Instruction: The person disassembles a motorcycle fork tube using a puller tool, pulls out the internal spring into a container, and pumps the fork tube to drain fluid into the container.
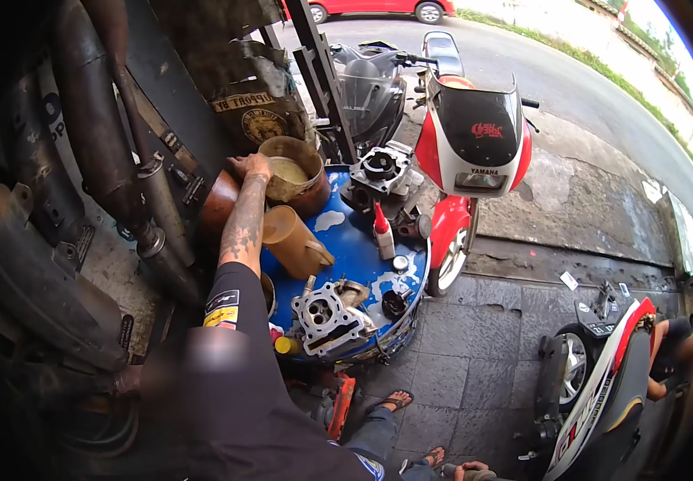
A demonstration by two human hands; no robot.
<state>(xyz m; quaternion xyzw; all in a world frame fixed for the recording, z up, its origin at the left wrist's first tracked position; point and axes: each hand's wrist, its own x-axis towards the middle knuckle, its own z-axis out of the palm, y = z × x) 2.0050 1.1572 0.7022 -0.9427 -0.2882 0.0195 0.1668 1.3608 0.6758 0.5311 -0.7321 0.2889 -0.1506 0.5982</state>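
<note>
My left hand [255,165], at the end of a bare tattooed forearm, is at the near-left rim of a brown tub [313,196] with tan contents. Its fingers look curled over the rim and are partly hidden. Below it, a tan plastic jug [286,234] leans on the blue drum top [332,244]. Nearer stands a bare metal cylinder head [326,319]. At the bottom edge, my right hand [474,468] is closed around a grey cylindrical part [481,475], mostly cut off by the frame.
An engine cylinder [381,166], a red-capped bottle [382,232] and a black part [395,303] also stand on the drum. Exhaust pipes [94,120] hang at left. A red-white motorcycle [474,144] stands behind; another motorcycle [603,393] and a crouching person [667,361] are right.
</note>
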